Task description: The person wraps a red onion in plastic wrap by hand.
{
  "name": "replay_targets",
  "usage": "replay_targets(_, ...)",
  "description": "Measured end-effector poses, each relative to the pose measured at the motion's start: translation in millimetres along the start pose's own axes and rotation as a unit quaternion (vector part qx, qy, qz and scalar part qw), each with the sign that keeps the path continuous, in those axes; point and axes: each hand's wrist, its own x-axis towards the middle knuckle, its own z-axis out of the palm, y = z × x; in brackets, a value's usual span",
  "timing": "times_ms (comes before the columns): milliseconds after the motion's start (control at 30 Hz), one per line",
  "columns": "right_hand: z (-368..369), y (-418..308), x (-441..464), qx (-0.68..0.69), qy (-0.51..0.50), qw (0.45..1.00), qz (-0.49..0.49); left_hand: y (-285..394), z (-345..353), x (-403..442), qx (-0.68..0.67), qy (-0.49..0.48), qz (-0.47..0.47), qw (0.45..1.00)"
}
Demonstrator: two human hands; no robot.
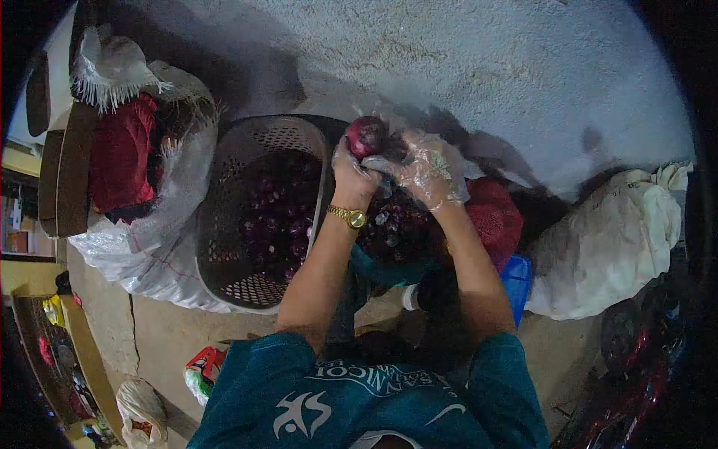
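Note:
A red onion sits in my left hand, whose fingers are wrapped round it from below. That hand wears a clear plastic glove, with a gold watch on the wrist. Just to the right, my right hand, in a loose clear plastic glove, is close beside the onion with its fingers curled inward. What those fingers hold, if anything, is hidden by the glove's glare. Under the hands lies a dark heap of onion skins. Left of my forearm stands a grey perforated plastic basket containing many red onions.
A white woven sack with red mesh stands at left. To the right are a red mesh bag, a blue plastic container and a full pale sack. A rough wall rises close ahead.

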Motion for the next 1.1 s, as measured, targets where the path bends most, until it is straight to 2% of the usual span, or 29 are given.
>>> replay_targets(67,-7.9,-5.8,3.6,0.013,-0.021,1.0,0.016,16.6,16.2,-2.6,-0.194,0.116,-0.13,0.965)
replay_targets(100,-11.2,-8.8,4.3,0.013,-0.021,1.0,0.017,11.2,10.7,-3.4,-0.194,0.115,-0.131,0.965)
replay_targets(133,-14.4,-11.8,4.3,0.003,-0.025,0.999,0.028,3.0,2.3,-5.9,0.006,0.058,-0.029,0.998)
replay_targets(167,-16.0,-13.4,4.3,-0.007,-0.029,0.999,0.04,-4.7,-5.5,-5.8,0.205,-0.004,0.074,0.976)
replay_targets(200,-16.9,-12.9,4.4,-0.007,-0.029,0.999,0.041,-0.3,-0.3,-4.8,0.205,-0.004,0.074,0.976)
replay_targets(233,-17.7,-11.8,4.3,-0.001,-0.044,0.998,0.044,4.4,5.9,-1.4,-0.075,0.031,-0.029,0.996)
replay_targets(267,-18.1,-10.9,4.2,0.005,-0.058,0.997,0.047,9.1,11.2,0.2,-0.348,0.064,-0.129,0.926)
replay_targets(300,-16.6,-9.9,3.6,0.005,-0.058,0.997,0.047,4.0,4.0,2.5,-0.348,0.064,-0.129,0.926)
replay_targets(367,-11.1,-7.8,1.6,0.016,-0.045,0.998,0.048,-11.4,-16.8,7.5,-0.45,-0.154,-0.14,0.869)
replay_targets(400,-10.3,-8.3,1.5,0.016,-0.045,0.998,0.048,-6.7,-10.0,5.0,-0.45,-0.154,-0.14,0.869)
replay_targets(467,-9.1,-8.9,1.3,-0.025,-0.022,0.999,0.031,7.4,11.9,-2.7,-0.33,0.065,-0.129,0.933)
replay_targets(500,-5.6,-6.3,-0.5,-0.025,-0.022,0.999,0.032,5.0,6.2,-0.6,-0.329,0.065,-0.13,0.933)
replay_targets(567,3.2,1.2,-4.7,0.024,0.013,0.999,0.02,-4.4,-15.2,8.0,-0.501,-0.122,-0.17,0.84)
replay_targets(700,-8.7,-10.7,-0.7,0.005,0.04,0.999,0.009,3.8,-15.2,7.9,-0.488,-0.164,-0.185,0.837)
replay_targets(733,-17.7,-14.9,3.0,0.03,0.021,0.999,0.022,22.4,11.7,-3.5,-0.385,-0.043,-0.148,0.91)
replay_targets(767,-24.2,-17.8,6.1,0.054,0.001,0.998,0.036,33.6,27.3,-9.8,-0.27,0.079,-0.108,0.954)
replay_targets(800,-28.0,-18.5,8.2,0.054,0.001,0.998,0.034,35.5,28.6,-9.2,-0.271,0.08,-0.106,0.953)
replay_targets(867,-32.8,-17.7,10.6,0.053,-0.067,0.993,0.078,38.3,29.9,-6.4,-0.161,0.138,-0.12,0.97)
replay_targets(900,-31.6,-17.6,10.9,0.053,-0.068,0.993,0.076,33.0,24.1,-4.4,-0.162,0.138,-0.119,0.97)
replay_targets(967,-27.5,-16.9,10.4,0.113,-0.052,0.99,0.071,17.7,7.9,-0.5,-0.005,0.037,-0.085,0.996)
replay_targets(1000,-26.2,-15.6,10.8,0.114,-0.052,0.99,0.07,17.2,13.0,-10.6,0.085,0.006,0.007,0.996)
replay_targets(1033,-25.5,-13.0,10.9,0.12,-0.064,0.987,0.087,25.6,25.0,-17.8,0.086,0.006,0.007,0.996)
replay_targets(1100,-26.6,-8.5,10.2,0.125,-0.077,0.984,0.105,38.8,46.0,-26.1,-0.016,0.029,-0.017,0.999)
